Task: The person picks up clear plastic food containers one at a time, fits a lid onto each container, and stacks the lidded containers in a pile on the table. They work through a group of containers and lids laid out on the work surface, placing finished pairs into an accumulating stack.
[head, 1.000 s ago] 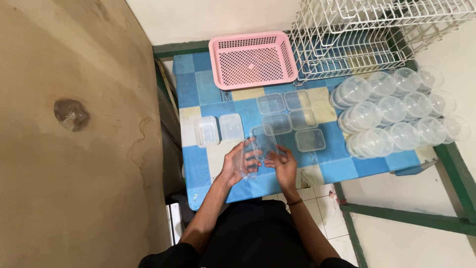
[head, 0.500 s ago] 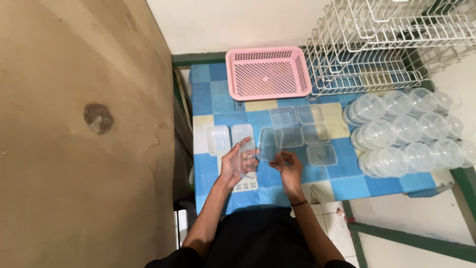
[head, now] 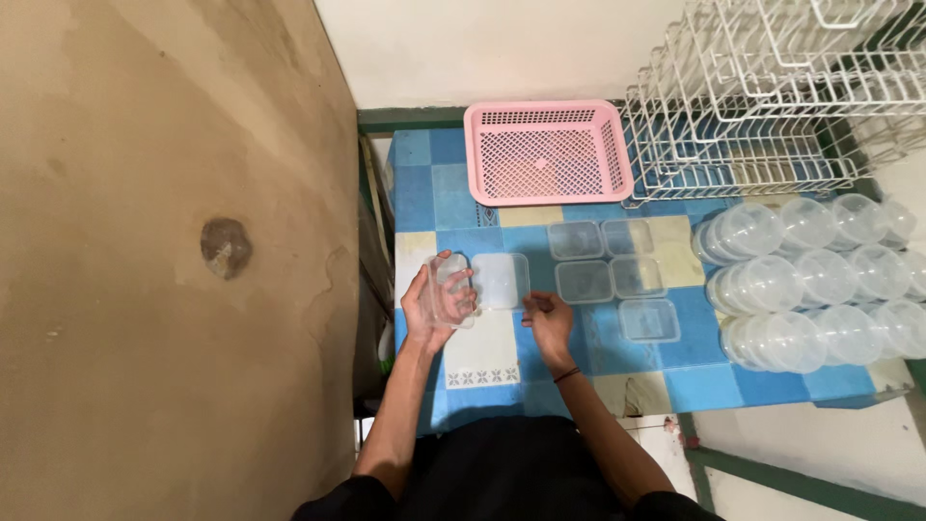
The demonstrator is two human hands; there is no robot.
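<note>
Currently my left hand [head: 431, 309] is clamped around a clear plastic container [head: 451, 289], raised over the tiled table [head: 482, 362]'s left edge, just beside a flat clear lid [head: 501, 281]. My right hand [head: 548, 323] rests loosely curled, gripping nothing, near the lid.

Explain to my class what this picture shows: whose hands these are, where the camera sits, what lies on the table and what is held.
The camera sits on a person's head and looks down, so the two bare arms are that person's own. The left hand holds a clear plastic container above the blue tiled table. The right hand rests on the table, holding nothing. Beside it lies a clear lid, then five small clear boxes. Further back stand a pink basket and a white wire rack. Stacks of round clear tubs lie at the right.
</note>
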